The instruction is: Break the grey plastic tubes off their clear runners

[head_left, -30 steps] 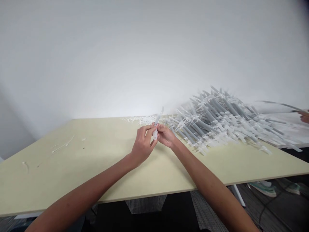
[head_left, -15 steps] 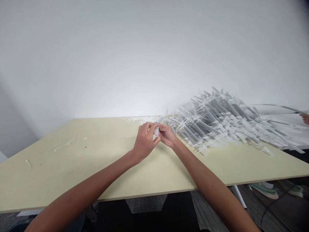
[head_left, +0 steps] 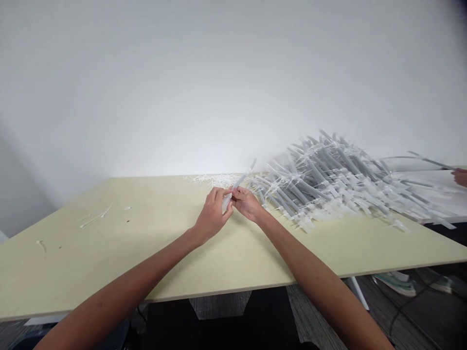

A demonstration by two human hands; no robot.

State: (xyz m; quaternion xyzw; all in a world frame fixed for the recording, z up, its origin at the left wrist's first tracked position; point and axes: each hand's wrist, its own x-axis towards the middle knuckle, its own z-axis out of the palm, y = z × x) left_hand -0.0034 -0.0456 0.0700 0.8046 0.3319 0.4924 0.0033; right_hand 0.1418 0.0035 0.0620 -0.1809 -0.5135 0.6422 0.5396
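Both my hands meet over the middle of the table, gripping one grey plastic tube (head_left: 239, 182) with a whitish end piece (head_left: 226, 200). Thumb and fingers of my left hand (head_left: 212, 211) close round the whitish end. My right hand (head_left: 248, 202) pinches the tube just beside it, and the grey part slants up and away to the right. Fingers hide the spot where the two parts meet. Close to my right hand begins a large heap of similar grey tubes (head_left: 321, 177) with whitish ends and thin ties.
Thin white strips (head_left: 219, 180) lie piled near the wall, behind my hands. Loose white ties (head_left: 97, 217) are scattered on the left of the pale yellow table (head_left: 164, 272). At the far right, another person's hand (head_left: 460, 177) holds a long grey strip (head_left: 430, 160).
My hands have shifted slightly left with the tube, and more of its grey length now shows above my fingers. The strip by the other person's hand has swung upward.
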